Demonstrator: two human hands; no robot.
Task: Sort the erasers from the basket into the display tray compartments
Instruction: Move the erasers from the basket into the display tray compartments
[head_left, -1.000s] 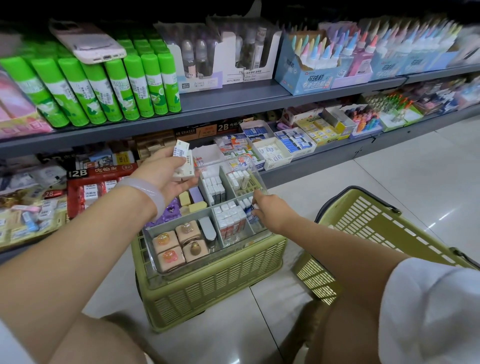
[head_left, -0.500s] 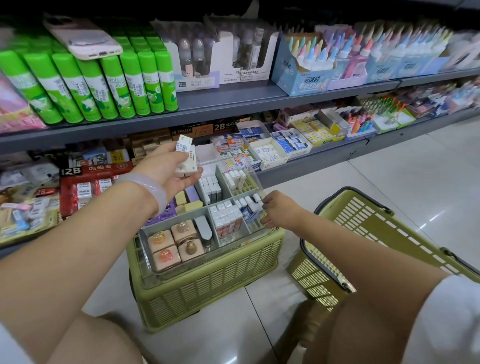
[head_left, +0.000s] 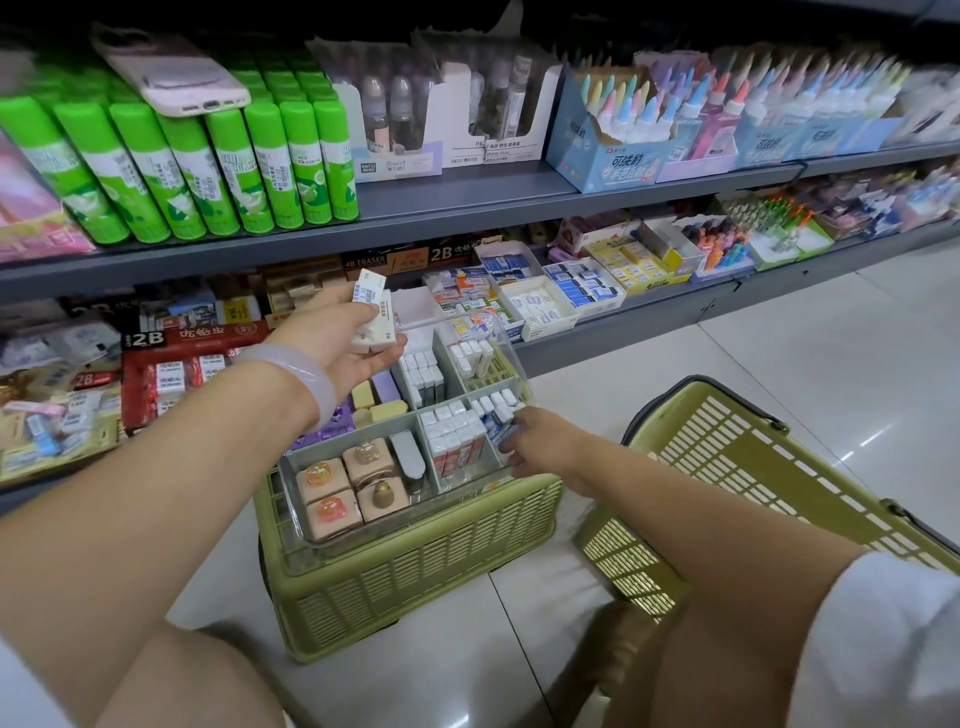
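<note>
Left hand: the left hand is raised above the back of the tray, palm up, fingers curled round a small stack of white erasers; how many are in the stack cannot be counted.
Right hand: the right hand reaches into the tray's near right compartment, its fingertips pinching a small blue-and-white eraser; the fingers are partly hidden behind the knuckles.
Display tray: the clear display tray sits on top of an upturned green basket; its clear walls are hard to trace against the contents.
Tray contents: pink boxed novelty erasers fill the near left compartment, upright white erasers the near middle, yellow and purple blocks sit under the left wrist, partly covered.
Second basket: another green basket stands tilted to the right on the floor; its inside is only partly seen and its far edge is cut off.
Shelf: green glue sticks line the upper shelf with a phone lying on top; labels on the lower shelf's eraser boxes are mostly unreadable.
Wrist: a pale bangle circles the left wrist.
</note>
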